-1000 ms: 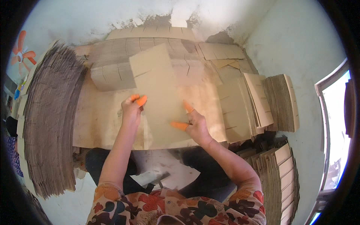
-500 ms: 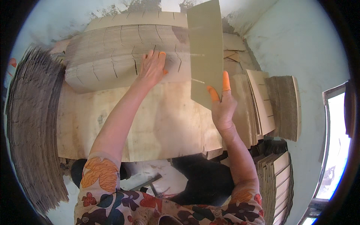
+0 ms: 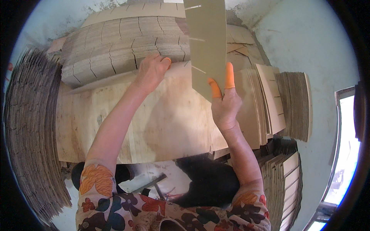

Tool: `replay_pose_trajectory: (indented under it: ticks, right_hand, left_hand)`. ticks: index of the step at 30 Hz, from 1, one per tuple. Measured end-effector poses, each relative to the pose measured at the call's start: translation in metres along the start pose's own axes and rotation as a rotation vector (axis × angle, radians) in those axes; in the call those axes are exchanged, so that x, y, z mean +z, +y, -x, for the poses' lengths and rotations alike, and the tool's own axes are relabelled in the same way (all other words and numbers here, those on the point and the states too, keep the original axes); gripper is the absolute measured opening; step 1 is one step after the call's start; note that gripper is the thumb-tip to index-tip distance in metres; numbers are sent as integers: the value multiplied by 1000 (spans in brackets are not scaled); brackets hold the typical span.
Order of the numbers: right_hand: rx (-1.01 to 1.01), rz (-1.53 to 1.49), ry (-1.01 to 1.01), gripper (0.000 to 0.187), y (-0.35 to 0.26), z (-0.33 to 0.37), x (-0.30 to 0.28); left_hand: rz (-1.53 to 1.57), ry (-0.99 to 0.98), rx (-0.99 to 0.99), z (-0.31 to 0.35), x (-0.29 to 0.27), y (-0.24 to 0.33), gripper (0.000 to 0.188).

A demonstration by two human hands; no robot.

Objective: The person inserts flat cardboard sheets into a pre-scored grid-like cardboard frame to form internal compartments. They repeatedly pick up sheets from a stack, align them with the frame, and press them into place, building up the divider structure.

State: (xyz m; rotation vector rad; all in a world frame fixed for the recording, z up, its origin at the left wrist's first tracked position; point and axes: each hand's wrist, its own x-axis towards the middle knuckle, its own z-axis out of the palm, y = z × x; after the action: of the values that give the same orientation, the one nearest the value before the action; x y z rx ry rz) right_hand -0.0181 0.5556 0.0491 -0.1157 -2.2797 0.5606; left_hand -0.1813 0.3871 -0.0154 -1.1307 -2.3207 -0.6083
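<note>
My right hand (image 3: 226, 106) holds a slotted cardboard strip (image 3: 208, 46) upright by its lower end, with the thumb and a finger in orange finger covers. Light slots run in from the strip's left edge. My left hand (image 3: 152, 73) is closed at the near edge of a long stack of slotted cardboard (image 3: 96, 54), its orange-covered thumb bent in. Its fingers seem to pinch a pale cardboard strip (image 3: 179, 70) along the front of the stack; the fingertips are partly hidden. Both forearms reach over a wooden board (image 3: 173, 111).
A tall cardboard stack (image 3: 31, 127) stands at the left edge. Slotted sheets (image 3: 269, 98) lean at the right, beside another bundle (image 3: 295, 104). More slotted cardboard (image 3: 289, 184) stands below, at the lower right. A pale wall (image 3: 308, 54) bounds the right side.
My left hand has come nearer to me and its fingers have curled in at the stack's front. The strip in my right hand has shifted up and slightly left.
</note>
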Motion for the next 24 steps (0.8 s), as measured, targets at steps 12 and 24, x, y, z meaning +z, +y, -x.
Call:
replay_pose_trajectory:
  ticks: [12, 24]
  right_hand:
    - [52, 72, -252, 69, 7, 13, -1]
    - [100, 0, -351, 72, 10, 15, -6]
  left_hand:
    - [38, 11, 158, 12, -30, 57, 13]
    - [22, 57, 132, 23, -26, 67, 22]
